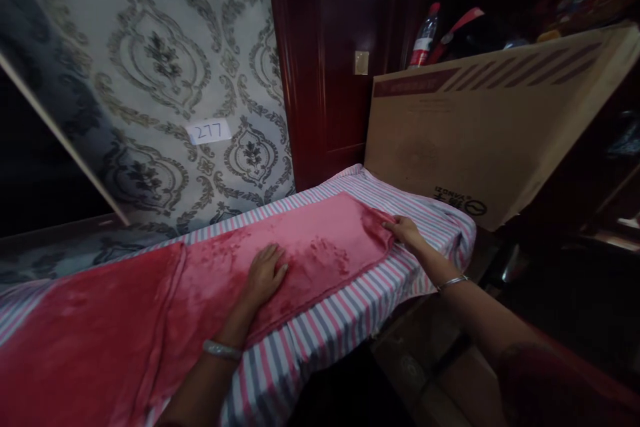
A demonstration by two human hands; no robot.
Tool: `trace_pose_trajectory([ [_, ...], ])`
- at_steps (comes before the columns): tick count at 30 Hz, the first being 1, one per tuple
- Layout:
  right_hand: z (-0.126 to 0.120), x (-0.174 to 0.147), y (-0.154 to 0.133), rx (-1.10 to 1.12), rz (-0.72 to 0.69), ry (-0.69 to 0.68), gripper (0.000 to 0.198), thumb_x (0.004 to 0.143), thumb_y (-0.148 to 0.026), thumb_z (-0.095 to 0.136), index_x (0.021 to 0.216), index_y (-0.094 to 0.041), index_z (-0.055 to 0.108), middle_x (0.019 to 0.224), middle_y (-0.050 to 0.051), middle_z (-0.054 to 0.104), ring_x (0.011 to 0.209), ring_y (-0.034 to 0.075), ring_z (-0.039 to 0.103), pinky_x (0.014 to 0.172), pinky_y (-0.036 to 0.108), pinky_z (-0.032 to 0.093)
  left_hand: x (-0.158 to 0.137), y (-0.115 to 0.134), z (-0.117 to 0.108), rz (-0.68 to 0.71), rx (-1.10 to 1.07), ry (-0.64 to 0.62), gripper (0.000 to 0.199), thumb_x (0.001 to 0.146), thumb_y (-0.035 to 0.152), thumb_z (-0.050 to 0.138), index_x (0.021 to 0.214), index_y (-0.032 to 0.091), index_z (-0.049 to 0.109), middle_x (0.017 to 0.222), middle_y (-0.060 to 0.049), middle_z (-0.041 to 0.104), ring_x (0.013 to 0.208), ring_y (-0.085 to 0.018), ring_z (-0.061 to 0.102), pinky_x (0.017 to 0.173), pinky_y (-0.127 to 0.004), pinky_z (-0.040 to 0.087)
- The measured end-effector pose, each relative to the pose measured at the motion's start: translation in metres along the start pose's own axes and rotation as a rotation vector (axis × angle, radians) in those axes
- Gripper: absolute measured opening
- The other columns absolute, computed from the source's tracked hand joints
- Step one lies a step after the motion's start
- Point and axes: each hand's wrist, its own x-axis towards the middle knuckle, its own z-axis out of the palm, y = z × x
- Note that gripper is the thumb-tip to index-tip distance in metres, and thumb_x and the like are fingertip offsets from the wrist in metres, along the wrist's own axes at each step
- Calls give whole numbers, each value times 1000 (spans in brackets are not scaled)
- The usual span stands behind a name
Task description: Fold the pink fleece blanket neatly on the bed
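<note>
A plush red-pink blanket (310, 240) lies lengthwise along a surface covered with a striped cloth (330, 317). Its left part is a darker red layer with a folded edge. My left hand (267, 273) rests flat on the middle of the blanket, fingers stretched out and slightly apart. At the blanket's right end, my right hand (404, 232) pinches the corner, which is lifted and bent a little. Finger marks and darker patches show in the pile around both hands.
A large cardboard box (450, 127) stands at the right end, with a red-capped bottle (424, 37) behind its top edge. Patterned wallpaper (165, 60) bearing a paper label (209, 131) marked 277, and a dark red wooden door (340, 47), rise behind the surface.
</note>
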Motion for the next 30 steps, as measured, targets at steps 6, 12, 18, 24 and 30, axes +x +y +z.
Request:
trace_pose_trajectory([
  [6, 22, -16, -104, -16, -218, -64, 22, 84, -26, 54, 99, -16, 67, 82, 6, 71, 72, 17, 63, 59, 23, 43, 4, -20, -11, -213, -819, 173, 64, 96, 53, 30, 135, 9, 54, 134, -21, 63, 125, -25, 61, 110, -46, 45],
  [12, 66, -97, -185, -94, -536, -268, 21, 83, -22, 59, 102, -18, 67, 101, 7, 73, 91, 21, 65, 73, 25, 43, -1, -36, -27, -434, -1661, 183, 41, 92, 51, 53, 115, 17, 56, 113, -16, 70, 107, -28, 71, 103, -50, 50],
  [18, 99, -161, -177, -178, -680, -402, 27, 83, -13, 53, 106, -16, 66, 108, 11, 71, 98, 24, 64, 80, 30, 44, -2, -33, -26, -511, -1782, 217, 26, 92, 38, 59, 112, 20, 55, 107, -12, 71, 86, -22, 72, 85, -39, 57],
  [24, 120, -178, -139, 4, -791, -179, 52, 82, -14, 56, 134, -18, 53, 123, 11, 63, 112, 27, 56, 94, 39, 44, 5, -24, -25, -531, -1661, 246, 71, 85, 22, 70, 146, 28, 34, 98, -4, 72, 75, -16, 71, 76, -31, 58],
  [30, 142, -188, -119, 74, -792, -7, 28, 77, -11, 57, 104, -17, 62, 100, 10, 66, 97, 29, 57, 85, 43, 45, 31, -12, -24, -589, -1520, 251, 99, 75, 21, 79, 156, 29, 23, 101, -7, 74, 69, -16, 71, 68, -30, 58],
])
